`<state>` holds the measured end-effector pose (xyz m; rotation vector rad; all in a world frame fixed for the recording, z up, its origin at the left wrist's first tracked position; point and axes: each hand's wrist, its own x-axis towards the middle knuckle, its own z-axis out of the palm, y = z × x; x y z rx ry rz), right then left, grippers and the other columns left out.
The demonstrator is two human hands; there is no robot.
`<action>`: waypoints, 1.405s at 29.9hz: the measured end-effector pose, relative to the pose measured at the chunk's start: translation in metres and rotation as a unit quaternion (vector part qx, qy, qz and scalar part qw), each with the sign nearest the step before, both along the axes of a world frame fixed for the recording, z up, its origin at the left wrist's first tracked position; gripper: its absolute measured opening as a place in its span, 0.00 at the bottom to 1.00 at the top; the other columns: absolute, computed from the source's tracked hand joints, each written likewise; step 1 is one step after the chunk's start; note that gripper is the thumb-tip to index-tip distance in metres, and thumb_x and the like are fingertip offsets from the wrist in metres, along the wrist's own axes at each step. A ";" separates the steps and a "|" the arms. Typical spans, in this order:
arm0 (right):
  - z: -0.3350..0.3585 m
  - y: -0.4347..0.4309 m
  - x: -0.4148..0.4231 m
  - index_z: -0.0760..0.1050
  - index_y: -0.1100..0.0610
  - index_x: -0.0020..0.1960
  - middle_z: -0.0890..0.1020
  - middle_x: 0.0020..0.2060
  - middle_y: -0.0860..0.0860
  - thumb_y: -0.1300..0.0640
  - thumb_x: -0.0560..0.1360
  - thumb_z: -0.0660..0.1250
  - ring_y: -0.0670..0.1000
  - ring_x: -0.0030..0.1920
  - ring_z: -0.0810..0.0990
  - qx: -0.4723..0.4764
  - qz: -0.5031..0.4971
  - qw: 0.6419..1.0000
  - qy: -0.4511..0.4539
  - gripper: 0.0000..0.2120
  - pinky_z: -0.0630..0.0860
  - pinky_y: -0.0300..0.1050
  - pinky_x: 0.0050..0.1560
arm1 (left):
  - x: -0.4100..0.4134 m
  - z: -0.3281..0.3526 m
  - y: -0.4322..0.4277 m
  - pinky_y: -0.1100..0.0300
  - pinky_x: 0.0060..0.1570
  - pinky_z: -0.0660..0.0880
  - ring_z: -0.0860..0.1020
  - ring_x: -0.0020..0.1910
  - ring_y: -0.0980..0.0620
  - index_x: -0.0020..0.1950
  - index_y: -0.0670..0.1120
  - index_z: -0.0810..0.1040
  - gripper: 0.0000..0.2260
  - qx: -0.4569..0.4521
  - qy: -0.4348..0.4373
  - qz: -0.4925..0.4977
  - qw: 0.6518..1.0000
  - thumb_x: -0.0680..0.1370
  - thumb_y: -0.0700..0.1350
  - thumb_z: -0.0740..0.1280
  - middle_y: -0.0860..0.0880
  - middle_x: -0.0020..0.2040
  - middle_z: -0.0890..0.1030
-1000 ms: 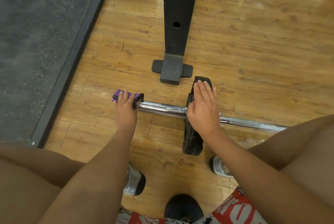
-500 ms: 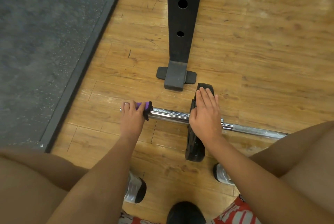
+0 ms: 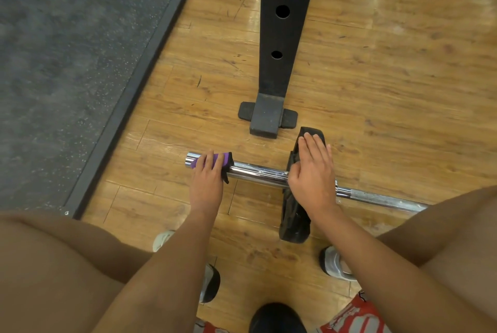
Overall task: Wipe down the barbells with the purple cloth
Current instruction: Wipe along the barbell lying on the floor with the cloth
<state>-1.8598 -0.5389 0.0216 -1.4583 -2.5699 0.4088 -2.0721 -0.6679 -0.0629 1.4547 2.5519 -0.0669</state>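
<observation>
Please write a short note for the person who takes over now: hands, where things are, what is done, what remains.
Left hand grips the purple cloth wrapped over the barbell sleeve, near its free end.
Right hand lies flat on the black weight plate, fingers straight.
The barbell lies on the wooden floor.
Done: cloth is on the bar; how much is clean cannot be told.
Left: probably the sleeve toward the plate and the thin shaft beyond it.

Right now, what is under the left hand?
The purple cloth, pressed over the barbell sleeve near its end by the left hand. The chrome beneath the cloth is covered, so its state cannot be seen.
</observation>
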 end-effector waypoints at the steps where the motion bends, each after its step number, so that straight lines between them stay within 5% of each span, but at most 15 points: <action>1: 0.000 0.000 0.000 0.65 0.63 0.77 0.66 0.77 0.57 0.51 0.76 0.43 0.55 0.79 0.59 0.001 0.000 1.000 0.001 0.34 0.49 0.55 0.81 | -0.001 0.000 -0.001 0.49 0.65 0.69 0.68 0.68 0.41 0.78 0.50 0.62 0.26 -0.002 0.001 0.008 1.000 0.80 0.45 0.66 0.44 0.76 0.67; 4: 0.000 0.002 0.000 0.65 0.63 0.77 0.67 0.77 0.57 0.51 0.76 0.44 0.55 0.79 0.59 0.002 -0.001 1.000 0.003 0.33 0.48 0.55 0.81 | 0.004 0.004 -0.002 0.50 0.53 0.72 0.72 0.59 0.42 0.78 0.51 0.64 0.24 0.001 0.015 0.050 0.999 0.83 0.55 0.61 0.46 0.74 0.69; 7: -0.001 0.002 -0.002 0.66 0.63 0.77 0.67 0.77 0.57 0.52 0.77 0.47 0.55 0.79 0.60 -0.003 -0.002 1.000 0.006 0.32 0.49 0.55 0.81 | 0.008 0.007 -0.003 0.50 0.53 0.72 0.73 0.60 0.43 0.77 0.49 0.64 0.26 -0.023 0.048 0.048 0.997 0.83 0.61 0.57 0.46 0.74 0.69; 12: -0.001 0.001 -0.002 0.66 0.63 0.77 0.67 0.77 0.57 0.54 0.76 0.49 0.55 0.79 0.60 -0.001 -0.004 1.000 0.011 0.31 0.48 0.55 0.81 | -0.002 -0.001 0.000 0.46 0.72 0.66 0.59 0.79 0.42 0.80 0.43 0.61 0.27 0.013 -0.005 -0.028 1.000 0.84 0.51 0.62 0.42 0.80 0.60; 15: 0.000 0.001 -0.002 0.66 0.62 0.77 0.67 0.77 0.57 0.54 0.76 0.49 0.55 0.79 0.59 -0.002 -0.003 1.000 0.011 0.31 0.48 0.55 0.81 | -0.015 -0.007 0.002 0.45 0.78 0.57 0.52 0.81 0.49 0.82 0.49 0.54 0.26 0.015 -0.084 -0.107 0.991 0.85 0.45 0.59 0.49 0.82 0.56; 19: -0.001 0.001 -0.001 0.65 0.62 0.77 0.67 0.77 0.56 0.55 0.77 0.50 0.55 0.79 0.59 -0.005 -0.003 1.000 0.013 0.31 0.48 0.55 0.81 | -0.027 -0.009 0.005 0.45 0.78 0.55 0.56 0.81 0.48 0.82 0.49 0.57 0.24 0.022 -0.089 -0.140 0.986 0.86 0.48 0.57 0.49 0.81 0.60; 26: -0.001 0.002 -0.001 0.66 0.63 0.77 0.67 0.77 0.56 0.51 0.75 0.43 0.55 0.79 0.59 0.003 -0.003 1.000 0.013 0.34 0.48 0.55 0.81 | -0.043 -0.015 -0.004 0.46 0.79 0.54 0.51 0.81 0.46 0.82 0.43 0.56 0.23 0.040 -0.071 0.038 0.996 0.87 0.49 0.49 0.44 0.82 0.57; 30: -0.002 0.001 -0.001 0.66 0.63 0.77 0.67 0.77 0.57 0.51 0.76 0.44 0.55 0.79 0.60 0.005 0.000 1.000 0.010 0.34 0.51 0.58 0.81 | -0.025 -0.013 -0.003 0.47 0.79 0.47 0.49 0.82 0.45 0.82 0.40 0.52 0.26 0.058 -0.097 0.029 0.993 0.86 0.48 0.52 0.43 0.82 0.54; 34: 0.000 -0.003 -0.001 0.66 0.63 0.77 0.67 0.77 0.57 0.51 0.76 0.44 0.55 0.79 0.59 0.005 0.001 1.000 0.008 0.34 0.51 0.58 0.80 | -0.037 -0.016 -0.017 0.43 0.79 0.50 0.49 0.82 0.46 0.83 0.43 0.53 0.28 0.067 -0.124 -0.038 0.989 0.84 0.52 0.48 0.44 0.82 0.55; 39: -0.001 -0.004 0.001 0.66 0.63 0.77 0.67 0.77 0.57 0.52 0.76 0.45 0.55 0.79 0.59 0.004 0.000 1.000 0.006 0.33 0.50 0.57 0.81 | -0.034 -0.015 0.004 0.46 0.79 0.43 0.46 0.82 0.47 0.82 0.42 0.55 0.27 0.046 -0.142 0.050 0.987 0.86 0.54 0.46 0.44 0.83 0.54; 42: -0.001 -0.004 0.001 0.65 0.63 0.77 0.66 0.77 0.56 0.52 0.76 0.45 0.54 0.80 0.58 0.001 0.000 1.000 0.006 0.33 0.49 0.56 0.81 | -0.011 -0.013 0.000 0.47 0.78 0.41 0.43 0.82 0.47 0.83 0.42 0.50 0.30 0.041 -0.132 0.010 0.990 0.84 0.56 0.45 0.44 0.83 0.50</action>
